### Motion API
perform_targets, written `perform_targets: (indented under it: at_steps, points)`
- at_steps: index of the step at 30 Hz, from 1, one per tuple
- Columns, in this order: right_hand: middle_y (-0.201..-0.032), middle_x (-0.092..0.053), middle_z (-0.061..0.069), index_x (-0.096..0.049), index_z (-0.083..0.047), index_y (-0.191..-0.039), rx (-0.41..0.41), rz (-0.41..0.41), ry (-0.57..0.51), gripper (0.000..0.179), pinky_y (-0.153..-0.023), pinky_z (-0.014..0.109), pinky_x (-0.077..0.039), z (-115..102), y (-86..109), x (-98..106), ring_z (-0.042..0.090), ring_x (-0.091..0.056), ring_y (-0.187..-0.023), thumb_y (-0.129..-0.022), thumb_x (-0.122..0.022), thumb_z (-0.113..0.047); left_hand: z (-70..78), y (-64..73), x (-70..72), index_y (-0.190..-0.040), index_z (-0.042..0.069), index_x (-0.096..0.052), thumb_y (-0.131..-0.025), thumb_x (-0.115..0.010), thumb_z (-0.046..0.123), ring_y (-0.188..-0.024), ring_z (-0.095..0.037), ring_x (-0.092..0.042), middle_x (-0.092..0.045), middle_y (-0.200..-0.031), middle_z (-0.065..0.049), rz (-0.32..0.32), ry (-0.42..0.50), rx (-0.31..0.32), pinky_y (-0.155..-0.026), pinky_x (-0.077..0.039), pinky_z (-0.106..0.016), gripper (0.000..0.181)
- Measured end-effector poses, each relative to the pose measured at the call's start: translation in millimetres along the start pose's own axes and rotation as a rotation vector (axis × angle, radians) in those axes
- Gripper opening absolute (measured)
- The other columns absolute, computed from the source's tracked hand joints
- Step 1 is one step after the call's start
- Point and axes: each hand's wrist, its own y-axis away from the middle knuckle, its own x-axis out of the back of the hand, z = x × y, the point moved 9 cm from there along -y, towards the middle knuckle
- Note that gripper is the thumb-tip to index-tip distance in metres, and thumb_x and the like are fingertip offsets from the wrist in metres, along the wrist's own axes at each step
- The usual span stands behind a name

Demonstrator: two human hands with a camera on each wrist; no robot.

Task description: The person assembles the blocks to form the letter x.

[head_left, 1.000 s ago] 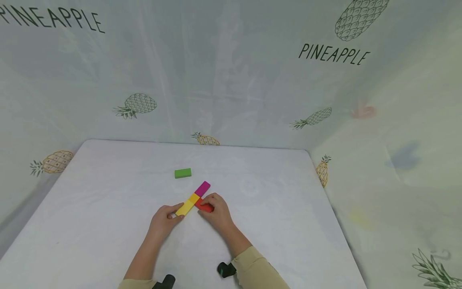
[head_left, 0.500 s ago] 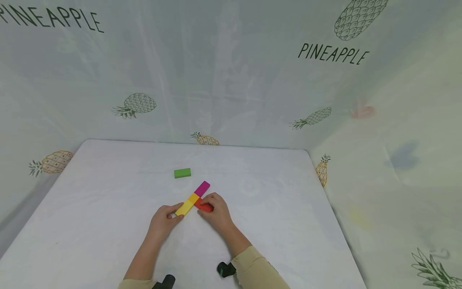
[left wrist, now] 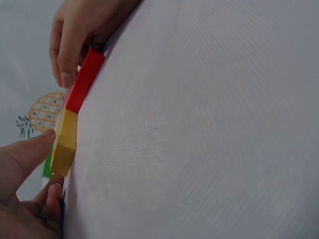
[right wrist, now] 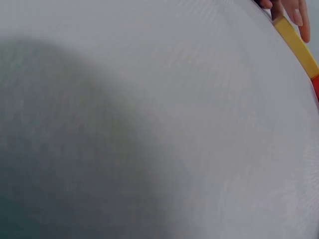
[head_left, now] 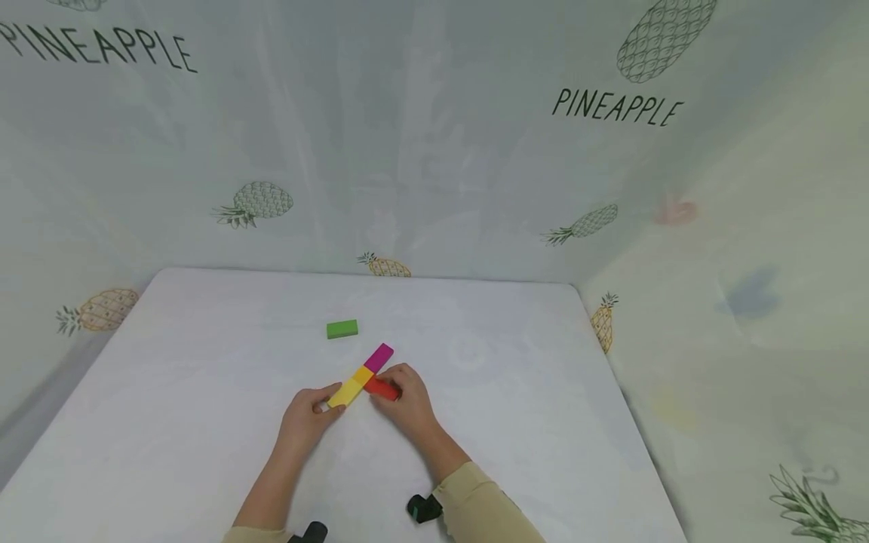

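My left hand (head_left: 303, 418) pinches the near end of a yellow block (head_left: 344, 394) between thumb and fingers. An orange-yellow section (head_left: 363, 375) continues the same slanting line, and a magenta block (head_left: 379, 357) lies at its far end. With the fingertips of my right hand (head_left: 412, 401) I hold a red block (head_left: 382, 388), which branches off the row's right side. In the left wrist view the red block (left wrist: 85, 79) meets the yellow block (left wrist: 65, 144) end on. The right wrist view catches only the yellow block (right wrist: 297, 47) and a sliver of red at its edge.
A green block (head_left: 342, 329) lies by itself beyond the row, on the white table (head_left: 204, 339). A pineapple-printed sheet (head_left: 434, 151) hangs behind and beside the table. Black wrist-worn devices (head_left: 424, 508) show near both sleeves.
The head view has shifted slightly, so the table appears a little lower. Both hands keep their hold, and the blocks stay in the same arrangement.
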Motion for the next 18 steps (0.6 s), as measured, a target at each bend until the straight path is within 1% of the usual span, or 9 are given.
perform_targets:
  at_steps: [4,8,10,13,18]
  points:
    - [-0.103,-0.059,-0.007,-0.071,-0.015,-0.105,0.018,0.013,0.026,0.023,-0.079,0.024,-0.048,0.1,0.6,0.4,0.008,-0.053,-0.094,-0.082,-0.078,-0.018,7.0,-0.8,5.9,-0.134,0.012,-0.061,-0.085,-0.076,0.017,-0.083,-0.022,-0.047,-0.060,-0.112,-0.011,0.031,-0.013,-0.028,-0.066,-0.042,-0.031,0.051]
    - [-0.101,-0.060,-0.005,-0.071,-0.013,-0.102,0.060,0.036,0.023,0.022,-0.077,0.024,-0.048,-2.3,1.4,-0.1,0.009,-0.054,-0.091,-0.081,-0.078,-0.016,19.3,-0.3,18.7,-0.132,0.010,-0.062,-0.085,-0.077,0.018,-0.084,-0.022,-0.050,-0.060,-0.109,-0.010,0.082,-0.033,-0.098,-0.068,-0.044,-0.031,0.050]
    - [-0.101,-0.060,-0.005,-0.071,-0.013,-0.102,0.067,0.038,0.013,0.022,-0.077,0.024,-0.048,-3.2,1.5,-0.3,0.009,-0.054,-0.092,-0.081,-0.078,-0.016,26.6,-0.5,25.1,-0.132,0.010,-0.062,-0.086,-0.076,0.018,-0.086,-0.023,-0.051,-0.060,-0.108,-0.010,0.095,-0.042,-0.127,-0.070,-0.045,-0.032,0.049]
    - [-0.101,-0.060,-0.007,-0.071,-0.014,-0.102,0.053,0.026,0.000,0.021,-0.077,0.024,-0.048,-2.9,1.6,-0.3,0.008,-0.054,-0.092,-0.082,-0.077,-0.018,36.3,-3.6,31.8,-0.132,0.009,-0.062,-0.086,-0.075,0.018,-0.088,-0.023,-0.052,-0.061,-0.109,-0.012,0.102,-0.057,-0.167,-0.073,-0.047,-0.034,0.048]
    - [-0.101,-0.059,-0.009,-0.072,-0.016,-0.103,0.013,0.014,0.003,0.022,-0.078,0.024,-0.049,-0.8,2.2,3.5,0.007,-0.053,-0.092,-0.083,-0.077,-0.021,51.4,-12.0,35.7,-0.131,0.009,-0.062,-0.086,-0.075,0.017,-0.091,-0.025,-0.054,-0.061,-0.110,-0.012,0.094,-0.099,-0.252,-0.078,-0.049,-0.038,0.048]
